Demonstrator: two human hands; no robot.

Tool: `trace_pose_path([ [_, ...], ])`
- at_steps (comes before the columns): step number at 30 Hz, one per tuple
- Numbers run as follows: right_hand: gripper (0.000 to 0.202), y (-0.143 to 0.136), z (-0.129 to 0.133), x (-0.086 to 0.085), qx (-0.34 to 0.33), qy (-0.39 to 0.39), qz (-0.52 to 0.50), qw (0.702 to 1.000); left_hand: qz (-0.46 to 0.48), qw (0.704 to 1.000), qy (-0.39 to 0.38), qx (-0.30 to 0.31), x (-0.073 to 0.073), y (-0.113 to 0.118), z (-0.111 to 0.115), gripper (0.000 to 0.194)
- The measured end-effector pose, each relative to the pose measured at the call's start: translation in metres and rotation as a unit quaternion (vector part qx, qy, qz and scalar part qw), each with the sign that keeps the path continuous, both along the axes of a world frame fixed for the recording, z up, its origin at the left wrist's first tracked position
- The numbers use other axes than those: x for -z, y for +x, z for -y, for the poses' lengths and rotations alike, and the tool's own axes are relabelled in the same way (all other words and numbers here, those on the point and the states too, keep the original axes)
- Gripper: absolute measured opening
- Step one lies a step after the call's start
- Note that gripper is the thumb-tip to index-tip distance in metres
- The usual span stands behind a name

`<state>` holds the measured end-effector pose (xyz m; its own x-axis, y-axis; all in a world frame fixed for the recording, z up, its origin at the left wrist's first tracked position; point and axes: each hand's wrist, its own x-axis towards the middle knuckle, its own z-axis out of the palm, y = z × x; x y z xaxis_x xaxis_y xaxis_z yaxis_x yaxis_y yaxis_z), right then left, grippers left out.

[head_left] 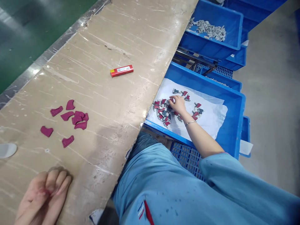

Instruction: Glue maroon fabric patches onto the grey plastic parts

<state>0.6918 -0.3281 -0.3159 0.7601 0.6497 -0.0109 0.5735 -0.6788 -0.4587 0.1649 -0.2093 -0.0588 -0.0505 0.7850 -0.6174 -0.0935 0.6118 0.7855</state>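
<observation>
My right hand [178,105] reaches into a blue bin, its fingers bent around a small red piece [172,100] at the edge of a pile. Red, dark and grey pieces [162,110] make up that pile, on a white sheet [212,120]. On the table, my left hand [48,195] rests with the palm turned up and the fingers curled against the thumb; whatever is between them is hidden. Several flat maroon pieces [78,117] lie scattered beyond the left hand.
A red box [122,71] with a white label lies on the worn brown table [93,78]. The blue bin [231,134] stands against the table's right side. Behind it, another blue bin [214,47] holds grey pieces. A white rounded object [7,150] shows at the left edge.
</observation>
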Motion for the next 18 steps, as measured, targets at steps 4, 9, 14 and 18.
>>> trace_pose_path([
  [4, 0.037, -0.009, -0.013, 0.006, -0.022, -0.042, -0.009, 0.999, -0.009, 0.998, -0.041, -0.044, 0.011, -0.015, -0.018, 0.055],
  [9, 0.035, -0.022, -0.025, 0.002, -0.032, -0.019, -0.040, 0.998, -0.016, 0.999, -0.022, -0.021, 0.008, -0.014, -0.014, 0.051],
  [14, 0.031, -0.038, -0.012, -0.020, -0.036, 0.065, -0.072, 0.995, -0.005, 1.000, -0.002, 0.028, -0.007, 0.003, 0.008, 0.042],
  [18, 0.042, -0.053, 0.007, -0.054, -0.047, 0.123, -0.065, 0.989, -0.016, 0.999, -0.013, 0.037, 0.006, -0.013, -0.005, 0.051],
])
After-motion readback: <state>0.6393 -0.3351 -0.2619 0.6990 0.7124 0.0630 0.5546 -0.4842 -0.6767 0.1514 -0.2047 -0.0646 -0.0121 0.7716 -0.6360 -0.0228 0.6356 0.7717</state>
